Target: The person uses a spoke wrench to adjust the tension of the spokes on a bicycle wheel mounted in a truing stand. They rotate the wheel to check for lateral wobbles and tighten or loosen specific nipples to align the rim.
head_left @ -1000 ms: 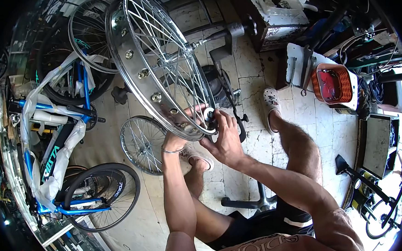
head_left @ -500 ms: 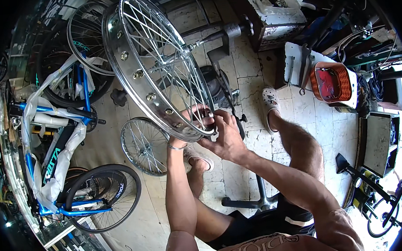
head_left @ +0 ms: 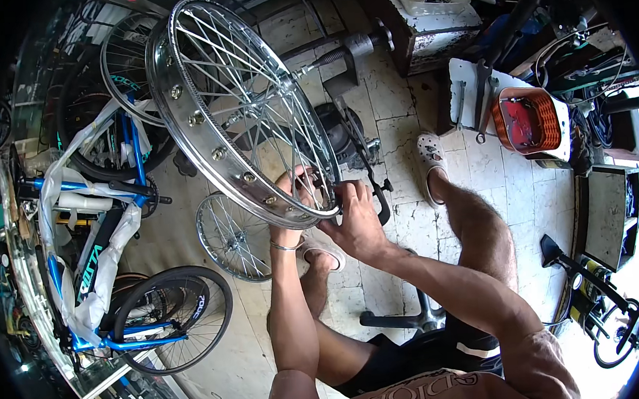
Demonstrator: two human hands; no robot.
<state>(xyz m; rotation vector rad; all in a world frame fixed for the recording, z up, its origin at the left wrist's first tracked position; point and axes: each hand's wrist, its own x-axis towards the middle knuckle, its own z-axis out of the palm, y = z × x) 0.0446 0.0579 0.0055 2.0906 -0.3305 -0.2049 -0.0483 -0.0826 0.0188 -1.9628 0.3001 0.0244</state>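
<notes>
Head view: a chrome wheel point(head_left: 244, 105) stands tilted in a truing stand point(head_left: 349, 81), rising up and left, away from both hands. The left hand point(head_left: 293, 194) curls shut on the rim's lowest stretch from the left. The right hand point(head_left: 354, 219) meets the same spot from the right, fingers pinched on something too small to tell. A smaller wheel point(head_left: 234, 237) lies on the floor just below.

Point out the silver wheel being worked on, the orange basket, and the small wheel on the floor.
silver wheel point(head_left: 206, 144): head view, on the shiny rim's left side.
orange basket point(head_left: 505, 100): head view, on its woven left wall.
small wheel point(head_left: 223, 235): head view, on the spokes left of its middle.
</notes>
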